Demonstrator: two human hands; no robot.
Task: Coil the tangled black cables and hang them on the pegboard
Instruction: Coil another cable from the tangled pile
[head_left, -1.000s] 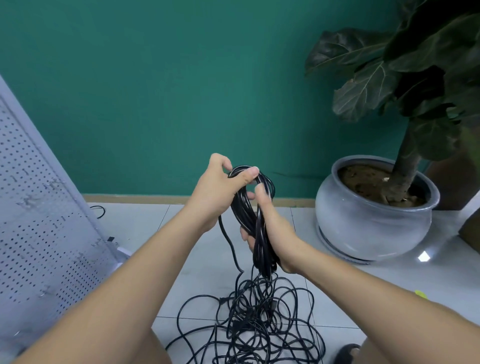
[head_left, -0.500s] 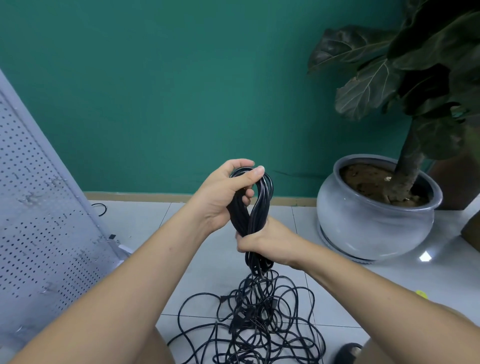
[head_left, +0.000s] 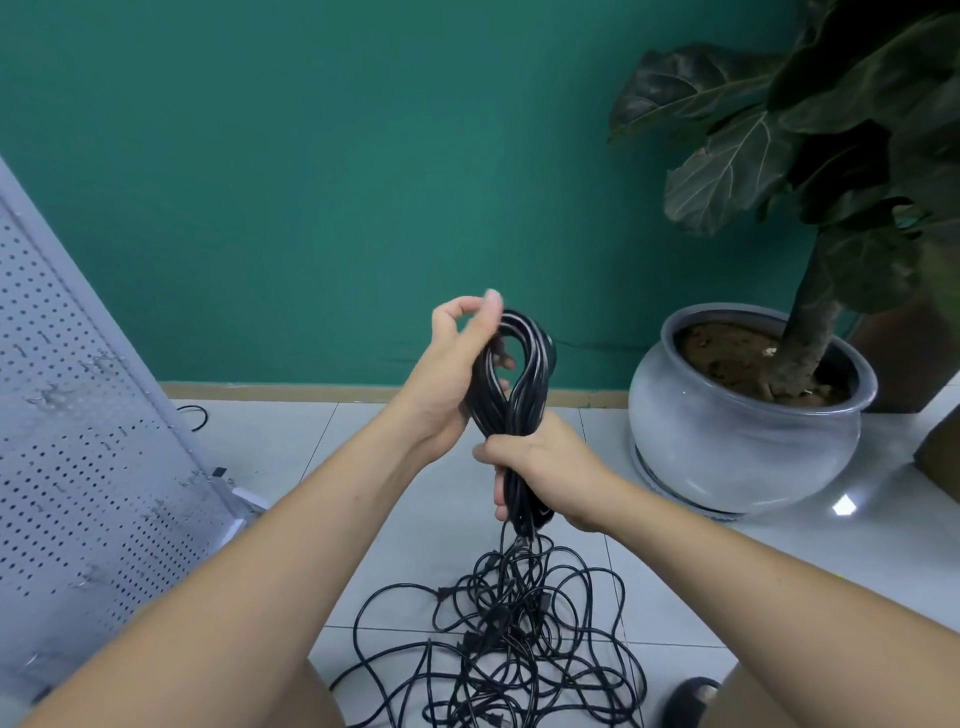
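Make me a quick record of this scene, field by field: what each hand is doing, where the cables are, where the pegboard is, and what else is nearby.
left hand: grips the upper loop of the cable coil
right hand: grips the coil's lower part, below the left hand
loose cables: tangled heap on the tiled floor, strands rising into the coil
pegboard: at the left edge of view, coil not yet hung on it
nearby: potted plant at right, by the green wall
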